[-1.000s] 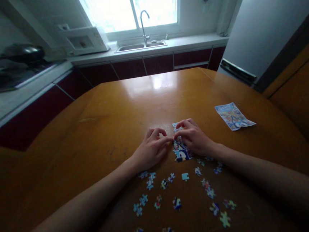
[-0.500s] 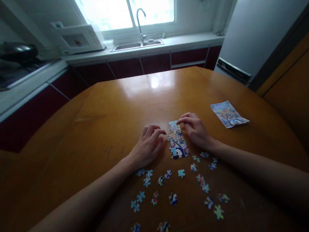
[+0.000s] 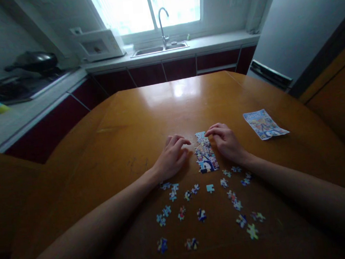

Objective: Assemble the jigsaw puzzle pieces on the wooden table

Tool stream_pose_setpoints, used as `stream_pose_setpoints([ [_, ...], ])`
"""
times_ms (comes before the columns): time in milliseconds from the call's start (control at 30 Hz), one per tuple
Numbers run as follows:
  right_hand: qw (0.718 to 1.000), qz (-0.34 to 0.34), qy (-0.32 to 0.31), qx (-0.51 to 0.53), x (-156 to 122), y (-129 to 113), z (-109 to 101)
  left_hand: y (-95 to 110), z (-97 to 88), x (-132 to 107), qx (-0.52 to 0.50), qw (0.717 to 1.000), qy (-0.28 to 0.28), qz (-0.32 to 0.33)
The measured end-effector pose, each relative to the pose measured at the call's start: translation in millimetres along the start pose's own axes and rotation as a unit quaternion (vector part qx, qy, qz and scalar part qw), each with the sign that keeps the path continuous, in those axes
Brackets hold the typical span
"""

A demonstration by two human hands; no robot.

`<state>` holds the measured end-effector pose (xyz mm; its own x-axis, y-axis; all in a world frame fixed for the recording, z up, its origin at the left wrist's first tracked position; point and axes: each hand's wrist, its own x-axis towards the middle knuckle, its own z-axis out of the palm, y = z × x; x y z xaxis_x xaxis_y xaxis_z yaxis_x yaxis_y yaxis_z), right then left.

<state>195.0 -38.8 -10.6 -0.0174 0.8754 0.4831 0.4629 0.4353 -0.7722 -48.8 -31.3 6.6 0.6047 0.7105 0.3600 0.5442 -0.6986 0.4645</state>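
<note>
A partly joined jigsaw puzzle [image 3: 205,154], a tall narrow strip with a dark blue and white figure at its near end, lies flat on the wooden table. My left hand [image 3: 174,154] is just left of it, fingers loosely curved and thumb apart, with nothing in it. On the other side, the bent fingers of my right hand [image 3: 224,140] reach to the strip's upper right edge and appear to touch it; no loose piece shows in them. Nearer to me several loose puzzle pieces lie scattered, among them a plain light blue piece [image 3: 210,188] and a yellow-green piece [image 3: 252,231].
A creased picture sheet [image 3: 264,124] lies on the table [image 3: 147,115] to the right. Beyond the table are a counter with a sink [image 3: 150,51], a white microwave [image 3: 98,46], and a dark pan [image 3: 35,61] on the stove. A fridge [image 3: 302,25] stands at right.
The whole view has shifted, so everything appears slightly further right. Both hands keep nearly the same places beside the puzzle; no piece has visibly moved.
</note>
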Motion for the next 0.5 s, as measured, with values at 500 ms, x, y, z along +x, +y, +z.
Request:
stream_pose_setpoints([
  [500, 0.912, -0.230, -0.336, -0.044, -51.5, -89.2, 13.3, 0.7, 1.5, 0.4, -0.007, 0.998, 0.051, -0.042],
])
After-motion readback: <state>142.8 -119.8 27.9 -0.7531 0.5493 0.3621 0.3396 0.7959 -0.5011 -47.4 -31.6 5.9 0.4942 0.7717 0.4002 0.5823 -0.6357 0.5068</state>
